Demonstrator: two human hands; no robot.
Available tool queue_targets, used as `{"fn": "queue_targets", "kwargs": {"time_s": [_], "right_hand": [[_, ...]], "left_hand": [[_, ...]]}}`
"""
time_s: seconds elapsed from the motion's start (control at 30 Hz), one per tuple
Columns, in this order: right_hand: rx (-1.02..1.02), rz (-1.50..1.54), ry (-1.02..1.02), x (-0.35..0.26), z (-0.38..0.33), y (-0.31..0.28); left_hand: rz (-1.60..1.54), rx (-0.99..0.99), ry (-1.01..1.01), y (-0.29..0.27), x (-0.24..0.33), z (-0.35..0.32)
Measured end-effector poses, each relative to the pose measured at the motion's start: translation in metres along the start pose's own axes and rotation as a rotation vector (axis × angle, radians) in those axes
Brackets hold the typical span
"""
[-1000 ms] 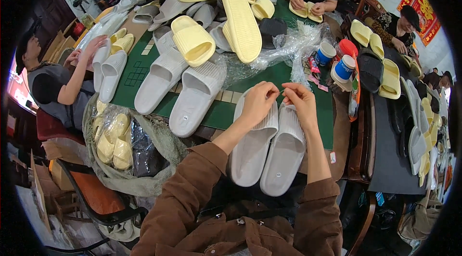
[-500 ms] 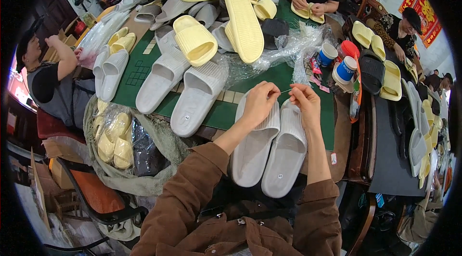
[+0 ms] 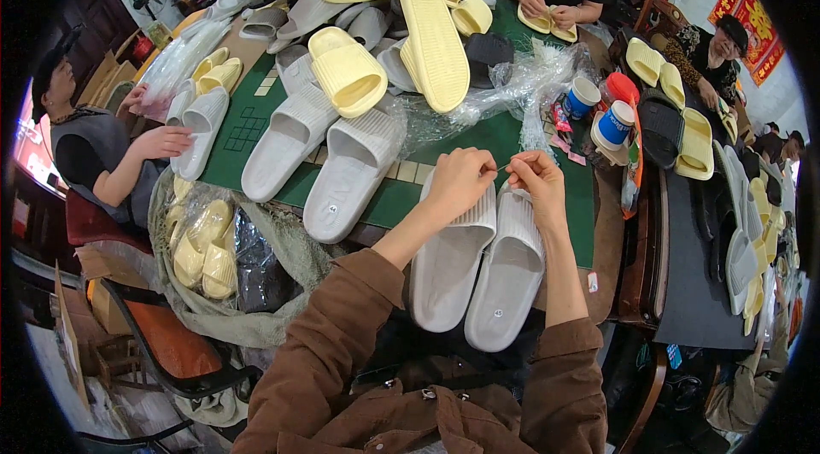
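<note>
Two grey slide slippers (image 3: pixel 478 270) lie side by side on my lap edge of the green table (image 3: pixel 487 142), toes pointing away from me. My left hand (image 3: pixel 459 182) and my right hand (image 3: pixel 536 181) hover just above their straps, close together. Both pinch a thin short strip or tie (image 3: pixel 504 168) stretched between the fingertips. The strip is too small to identify further. Brown sleeves cover both my forearms.
More grey slippers (image 3: pixel 320 151) and yellow slippers (image 3: pixel 384 35) are piled across the table with clear plastic bags (image 3: pixel 512 82). Two cups (image 3: pixel 598 112) stand at the right. A sack of yellow slippers (image 3: pixel 201 249) sits lower left. Other people work at left, far side and right.
My hands have drawn slightly apart, pulling the thin strip between them. The person at left has lowered an arm toward a grey slipper.
</note>
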State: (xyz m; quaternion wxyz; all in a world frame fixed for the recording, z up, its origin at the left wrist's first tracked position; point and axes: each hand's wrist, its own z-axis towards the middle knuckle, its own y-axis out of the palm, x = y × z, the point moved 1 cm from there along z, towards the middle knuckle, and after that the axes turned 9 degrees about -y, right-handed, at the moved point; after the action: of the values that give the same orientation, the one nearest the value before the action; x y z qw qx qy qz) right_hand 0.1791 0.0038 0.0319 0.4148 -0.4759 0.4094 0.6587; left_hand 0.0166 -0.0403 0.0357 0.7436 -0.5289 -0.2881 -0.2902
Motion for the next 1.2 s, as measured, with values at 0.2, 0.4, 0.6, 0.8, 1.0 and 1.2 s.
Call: {"fn": "queue_targets", "kwargs": {"time_s": [0.2,0.4,0.6,0.8,1.0,1.2], "right_hand": [[-0.014,0.027,-0.023,-0.003,-0.001,0.003],[-0.099,-0.021,0.04,-0.002,0.0,0.004],[-0.163,-0.051,0.093,0.002,0.0,0.004],[0.118,0.032,-0.057,0.0,0.0,-0.003],[-0.094,-0.075,0.041,-0.003,-0.002,0.007],[0.345,0.097,-0.203,0.003,0.002,-0.015]], "left_hand": [[-0.122,-0.029,-0.015,0.003,-0.007,0.001],[-0.228,-0.017,0.002,0.003,-0.001,0.0],[-0.229,0.004,0.01,0.002,-0.004,-0.002],[-0.181,0.045,-0.011,0.002,-0.003,-0.005],[-0.21,0.049,0.022,0.003,-0.004,-0.004],[-0.121,0.074,-0.062,0.003,-0.01,-0.005]]}}
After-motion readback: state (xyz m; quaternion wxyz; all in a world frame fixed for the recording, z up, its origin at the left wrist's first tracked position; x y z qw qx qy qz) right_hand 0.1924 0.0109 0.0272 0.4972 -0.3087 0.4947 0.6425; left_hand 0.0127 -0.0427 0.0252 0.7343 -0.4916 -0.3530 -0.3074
